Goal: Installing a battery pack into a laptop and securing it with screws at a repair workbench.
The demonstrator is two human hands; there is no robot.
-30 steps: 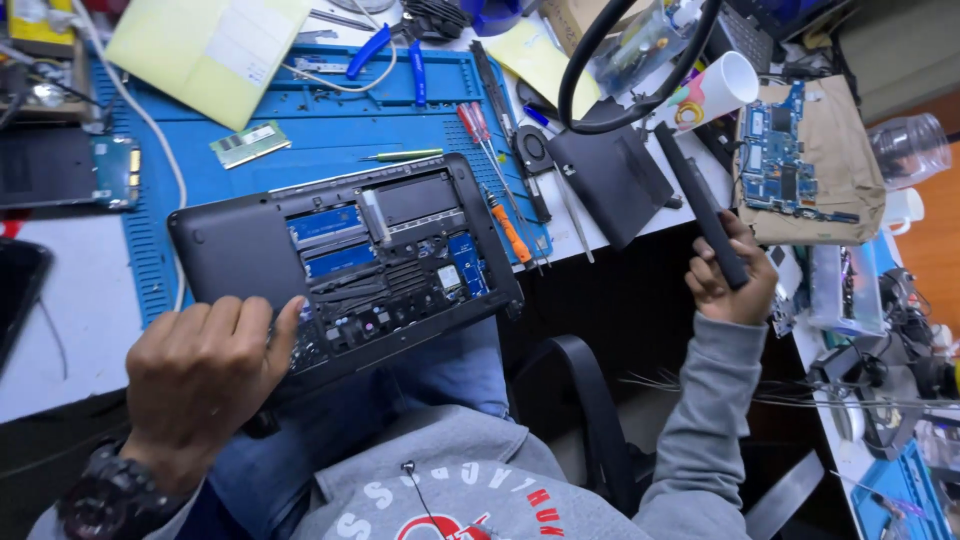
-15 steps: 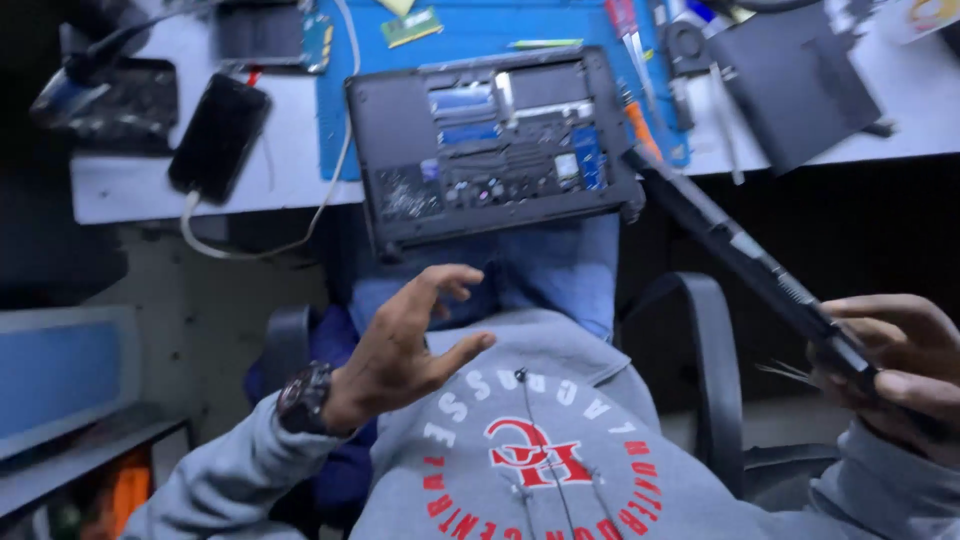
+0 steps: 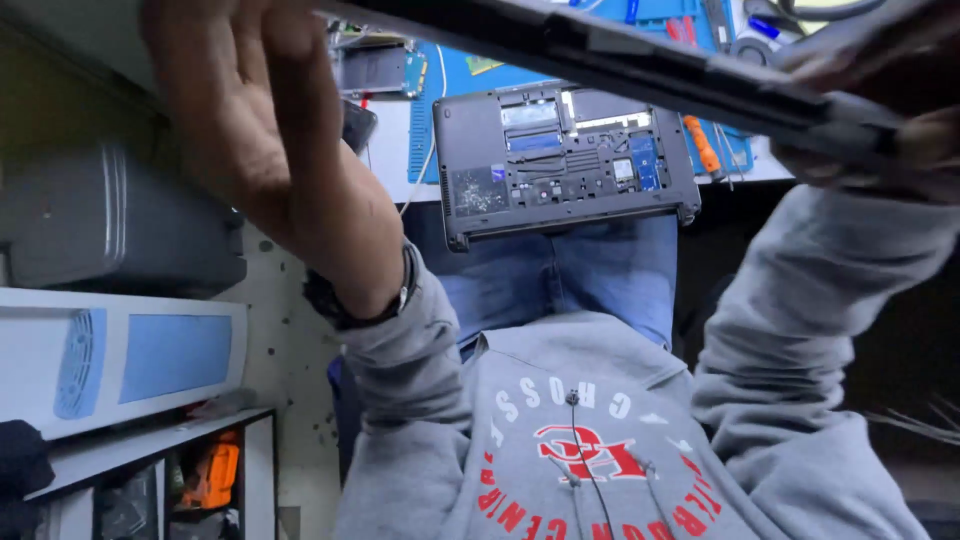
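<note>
- Right hand, blurred at the top right, is clenched around one end of a long dark laptop cover panel held up close to the camera
- Left hand is raised with fingers spread, released; whether it touches the panel cannot be told
- Opened laptop base lies underside up, overhanging the worktop edge above the lap
- Orange-handled screwdriver lies just beside it on the blue mat

The opened laptop lies on the bench edge, overhanging the person's lap. A long panel crosses above it, the right hand at its right end, the left hand raised at left. A screwdriver lies right of the laptop.
</note>
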